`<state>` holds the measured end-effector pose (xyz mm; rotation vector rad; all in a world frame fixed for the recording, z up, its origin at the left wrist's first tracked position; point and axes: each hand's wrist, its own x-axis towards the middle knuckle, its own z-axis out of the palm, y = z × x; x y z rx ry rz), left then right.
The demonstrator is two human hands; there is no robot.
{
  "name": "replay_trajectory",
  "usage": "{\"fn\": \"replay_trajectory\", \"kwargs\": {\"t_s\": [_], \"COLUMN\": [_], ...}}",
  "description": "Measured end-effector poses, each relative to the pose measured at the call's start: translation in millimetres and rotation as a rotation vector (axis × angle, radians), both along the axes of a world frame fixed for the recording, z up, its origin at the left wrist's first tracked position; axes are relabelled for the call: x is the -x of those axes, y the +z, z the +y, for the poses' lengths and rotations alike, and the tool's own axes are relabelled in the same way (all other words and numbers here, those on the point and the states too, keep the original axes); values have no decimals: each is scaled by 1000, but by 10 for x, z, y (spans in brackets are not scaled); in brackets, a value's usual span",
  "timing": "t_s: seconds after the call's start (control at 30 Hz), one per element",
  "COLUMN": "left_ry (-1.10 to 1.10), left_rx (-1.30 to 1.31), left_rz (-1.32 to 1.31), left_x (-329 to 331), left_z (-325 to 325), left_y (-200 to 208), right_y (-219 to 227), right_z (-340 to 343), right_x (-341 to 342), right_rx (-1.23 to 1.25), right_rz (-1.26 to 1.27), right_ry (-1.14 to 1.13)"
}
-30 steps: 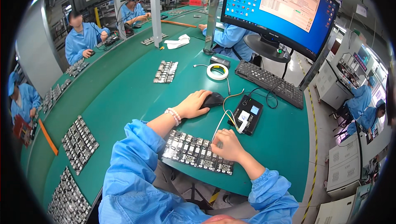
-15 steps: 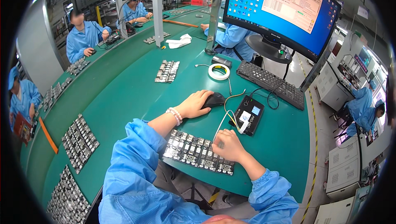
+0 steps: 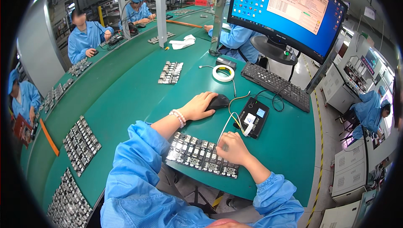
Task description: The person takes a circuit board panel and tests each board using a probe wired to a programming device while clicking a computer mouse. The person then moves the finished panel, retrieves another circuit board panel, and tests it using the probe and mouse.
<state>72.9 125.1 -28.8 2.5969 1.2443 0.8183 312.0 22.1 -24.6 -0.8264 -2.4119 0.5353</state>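
My left hand (image 3: 196, 108) rests closed over the side of a black computer mouse (image 3: 219, 101) on the green bench. My right hand (image 3: 235, 149) is pinched at the end of a thin white cable (image 3: 226, 126), right over a panel of small circuit boards (image 3: 191, 149) at the bench's near edge. Whatever plug sits at that cable end is hidden by my fingers. From there the cable loops up to a black box-shaped device (image 3: 263, 123) with a small lit screen, lying right of the mouse.
Behind the device lie a keyboard (image 3: 275, 86) and a white ring-shaped roll (image 3: 223, 73), below a monitor (image 3: 289, 9) on its stand. More circuit board panels (image 3: 170, 73) lie farther off and along the left (image 3: 82, 145). People in blue work across the bench.
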Motion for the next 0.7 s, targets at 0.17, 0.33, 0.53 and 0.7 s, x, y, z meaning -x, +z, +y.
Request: {"fn": "replay_trajectory", "kwargs": {"t_s": [0.17, 0.33, 0.53, 0.7], "left_ry": [1, -2, -3, 2], "left_rx": [29, 16, 6, 16], "left_rz": [-5, -1, 1, 5], "left_x": [5, 4, 5, 2], "left_z": [-6, 1, -4, -10], "left_y": [12, 9, 10, 13], "right_y": [-1, -11, -16, -6], "right_z": [0, 2, 3, -2], "right_x": [4, 3, 2, 4], "right_rx": [3, 6, 2, 51], "right_rz": [-1, 7, -4, -7], "right_ry": [-1, -3, -8, -16]}}
